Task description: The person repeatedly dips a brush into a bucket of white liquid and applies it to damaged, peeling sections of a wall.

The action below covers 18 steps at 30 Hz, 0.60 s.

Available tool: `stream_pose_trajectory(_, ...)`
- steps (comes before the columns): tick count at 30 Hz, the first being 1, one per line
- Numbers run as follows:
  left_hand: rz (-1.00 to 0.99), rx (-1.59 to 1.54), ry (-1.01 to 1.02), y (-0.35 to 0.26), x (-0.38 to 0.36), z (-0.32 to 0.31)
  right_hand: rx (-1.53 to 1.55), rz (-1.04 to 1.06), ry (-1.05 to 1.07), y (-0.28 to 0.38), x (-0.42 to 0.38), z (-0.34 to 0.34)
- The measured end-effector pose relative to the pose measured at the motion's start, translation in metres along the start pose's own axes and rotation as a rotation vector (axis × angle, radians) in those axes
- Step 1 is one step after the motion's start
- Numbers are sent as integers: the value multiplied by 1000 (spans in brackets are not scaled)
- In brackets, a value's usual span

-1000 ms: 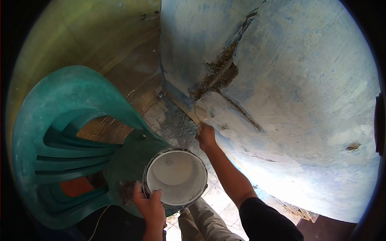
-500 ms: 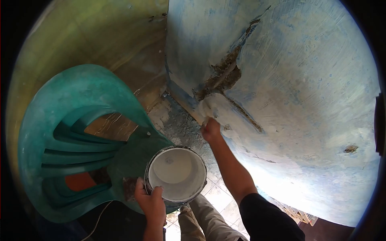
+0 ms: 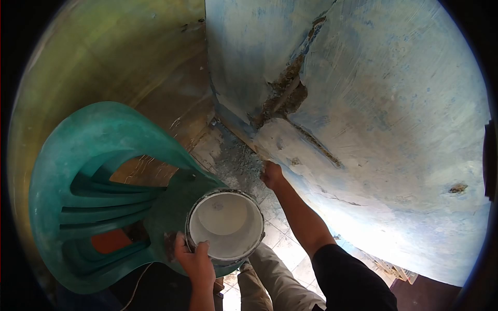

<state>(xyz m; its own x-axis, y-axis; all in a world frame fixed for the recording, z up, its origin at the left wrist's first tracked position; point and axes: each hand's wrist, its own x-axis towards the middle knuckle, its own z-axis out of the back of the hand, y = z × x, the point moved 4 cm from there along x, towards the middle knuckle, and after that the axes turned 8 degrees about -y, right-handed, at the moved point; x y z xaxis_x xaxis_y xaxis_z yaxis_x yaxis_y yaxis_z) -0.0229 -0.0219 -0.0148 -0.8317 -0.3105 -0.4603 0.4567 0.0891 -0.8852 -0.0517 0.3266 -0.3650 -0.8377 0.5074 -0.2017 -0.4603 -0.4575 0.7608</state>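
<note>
My left hand (image 3: 198, 259) grips the near left rim of a round bucket (image 3: 225, 248), thumb over the edge. Pale material (image 3: 223, 217) lies inside it. The bucket is over the seat of a green plastic chair (image 3: 104, 135). My right hand (image 3: 271, 175) is closed beside the lower edge of the blue-white wall (image 3: 373, 129); what it holds is too small to make out. Above that hand, the wall has a deep broken crack (image 3: 293, 96) and a narrow groove (image 3: 316, 142) running down to the right.
Grey rubble (image 3: 236, 160) lies on the floor along the wall's foot. A yellowish-brown surface (image 3: 119, 57) rises behind the chair. Pale floor tiles (image 3: 285, 251) show near my legs (image 3: 280, 274). A thin cable (image 3: 137, 285) hangs at the lower left.
My right hand has moved slightly down, off the wall's face to its lower edge. The view has shifted a little; my left hand keeps its grip on the bucket.
</note>
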Motion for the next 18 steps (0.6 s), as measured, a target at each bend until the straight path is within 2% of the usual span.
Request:
stream_pose_trajectory(2,15,-5,6,-4,1,-3,-82,90,53,-8,25,-6)
stream_pose_trajectory(4,24,14,34,-5,2,-5,-375,-43,90,42,30,11)
stream_pose_trajectory(5,18,7,31,-3,4,-5,-376,-34,88,41,39,5)
stream_pose_trajectory(8,90,32,24,5,11,-5,-383,14,1,29,51,-12)
stream_pose_trajectory(10,103,49,2,0,10,-12,-298,162,-247,40,38,-9)
stream_pose_trajectory(11,113,57,2,0,9,-13,-302,152,-240,42,24,-8)
stream_pose_trajectory(13,69,2,23,-2,13,-20,1093,-564,-272,56,-1,-1)
stream_pose_trajectory(17,59,3,-31,-3,18,-20,1060,-581,-274,82,-41,17)
stream_pose_trajectory(18,45,16,9,-3,21,-20,1063,-670,-197,76,-39,11)
